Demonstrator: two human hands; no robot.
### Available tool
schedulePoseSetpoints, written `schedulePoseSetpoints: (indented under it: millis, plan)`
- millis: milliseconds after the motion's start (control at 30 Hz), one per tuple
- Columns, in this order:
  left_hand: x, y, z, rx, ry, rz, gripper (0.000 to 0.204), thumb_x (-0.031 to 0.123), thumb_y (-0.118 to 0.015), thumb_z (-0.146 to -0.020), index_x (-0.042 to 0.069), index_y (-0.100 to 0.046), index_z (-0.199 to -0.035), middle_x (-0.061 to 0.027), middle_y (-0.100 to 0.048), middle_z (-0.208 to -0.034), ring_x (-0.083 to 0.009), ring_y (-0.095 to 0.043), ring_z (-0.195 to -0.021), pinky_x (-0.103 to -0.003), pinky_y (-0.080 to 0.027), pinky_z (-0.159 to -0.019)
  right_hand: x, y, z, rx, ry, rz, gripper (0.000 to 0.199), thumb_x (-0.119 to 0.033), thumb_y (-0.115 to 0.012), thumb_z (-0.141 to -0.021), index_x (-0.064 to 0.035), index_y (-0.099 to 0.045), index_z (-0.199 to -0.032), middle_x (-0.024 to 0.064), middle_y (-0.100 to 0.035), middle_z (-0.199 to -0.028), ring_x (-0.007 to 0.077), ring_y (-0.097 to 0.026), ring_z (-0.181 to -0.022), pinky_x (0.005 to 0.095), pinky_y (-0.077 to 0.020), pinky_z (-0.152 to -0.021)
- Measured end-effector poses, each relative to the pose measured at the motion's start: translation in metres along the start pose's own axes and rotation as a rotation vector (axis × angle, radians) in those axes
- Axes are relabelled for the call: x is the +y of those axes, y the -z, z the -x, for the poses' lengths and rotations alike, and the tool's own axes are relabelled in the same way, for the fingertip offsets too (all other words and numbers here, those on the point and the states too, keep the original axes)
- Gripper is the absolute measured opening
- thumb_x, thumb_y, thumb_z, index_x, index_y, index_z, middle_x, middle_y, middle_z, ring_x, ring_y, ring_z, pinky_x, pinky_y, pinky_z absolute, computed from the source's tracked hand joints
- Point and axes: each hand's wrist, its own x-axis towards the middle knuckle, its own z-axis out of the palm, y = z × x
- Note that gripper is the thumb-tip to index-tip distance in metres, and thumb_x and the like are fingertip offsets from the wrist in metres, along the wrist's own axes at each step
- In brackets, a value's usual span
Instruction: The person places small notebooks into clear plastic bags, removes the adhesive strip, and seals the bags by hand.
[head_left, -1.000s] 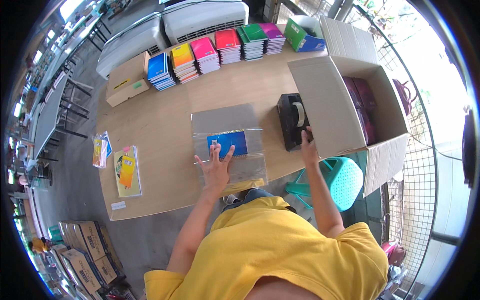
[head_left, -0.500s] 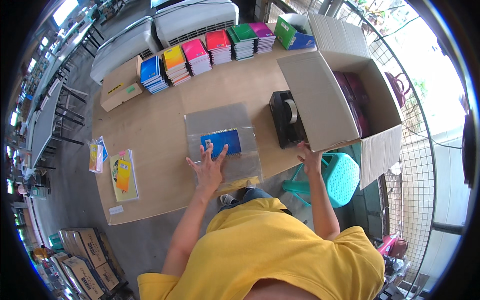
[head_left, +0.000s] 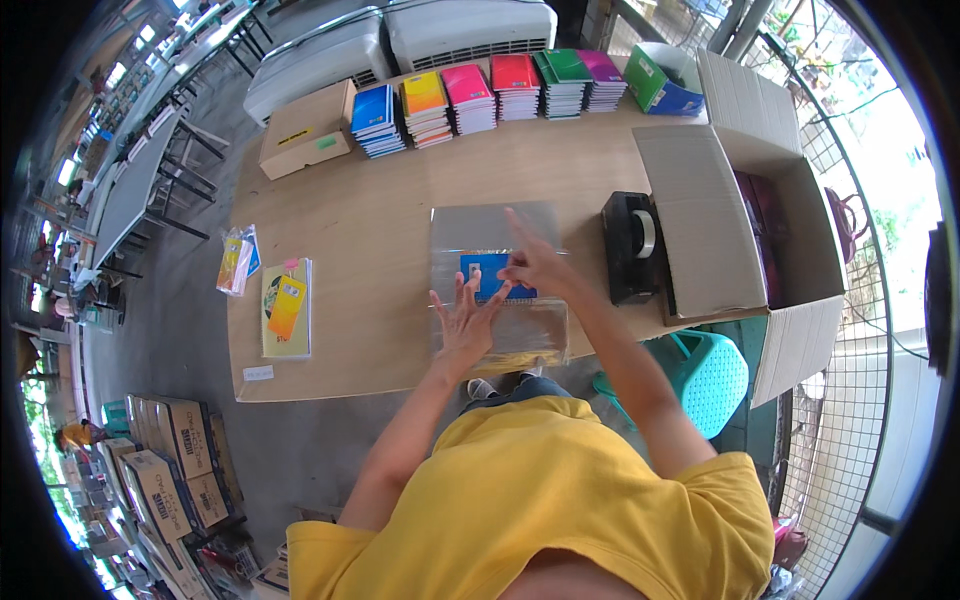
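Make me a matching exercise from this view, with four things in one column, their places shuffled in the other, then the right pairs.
Things
1. Small blue rectangular notebook
2. Black tape dispenser
3. Turquoise plastic stool
4. Notebook stack with a yellow cover on top

Places
A. Beyond the near edge of the tan tabletop, on the person's right
B. Between the blue-topped stack and the pink-topped stack
C. On the tabletop, just left of the open brown cardboard box
D. Under the fingers of the left hand and right hand

Pairs: 1-D, 2-C, 3-A, 4-B
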Motion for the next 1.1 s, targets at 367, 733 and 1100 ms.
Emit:
schedulePoseSetpoints:
  millis: [367, 733, 1100]
  plan:
    - [-0.017, -0.014, 0.002, 0.099, -0.103, 0.067, 0.078, 0.012, -0.064, -0.086, 0.035, -0.031, -0.153, -0.0129, -0.027, -0.157, -0.0384, -0.020, -0.149, -0.067, -0.012, -0.116, 0.023, -0.012, -0.069, -0.250, -0.166, 0.922, 0.126, -0.037, -0.092, -0.061, -0.0018, -0.015, -0.154, 0.0207, -0.071, -0.100, 0.0403, -0.068, -0.098, 0.0477, -0.0545, -0.082]
    - [-0.044, -0.030, 0.022, 0.406, 0.054, 0.115, 0.060, 0.015, -0.056, -0.093, 0.013, -0.036, -0.150, -0.0170, -0.041, -0.147, -0.0341, -0.044, -0.134, -0.057, -0.031, -0.112, 0.019, 0.019, -0.043, -0.380, 0.030, 0.755, 0.119, -0.031, -0.089, -0.063, -0.0206, -0.017, -0.157, 0.0249, -0.064, -0.115, 0.0395, -0.065, -0.107, 0.0463, -0.0510, -0.092]
    - [0.054, -0.049, 0.001, 0.455, 0.499, 1.847, 0.061, -0.006, -0.066, -0.072, 0.001, -0.040, -0.127, -0.0123, -0.046, -0.125, -0.0239, -0.050, -0.118, -0.037, -0.037, -0.107, 0.023, -0.002, -0.019, 0.029, 0.168, 0.087, 0.089, -0.027, -0.092, -0.065, -0.0071, -0.044, -0.138, 0.0167, -0.055, -0.129, 0.0339, -0.055, -0.118, 0.0434, -0.0451, -0.103]
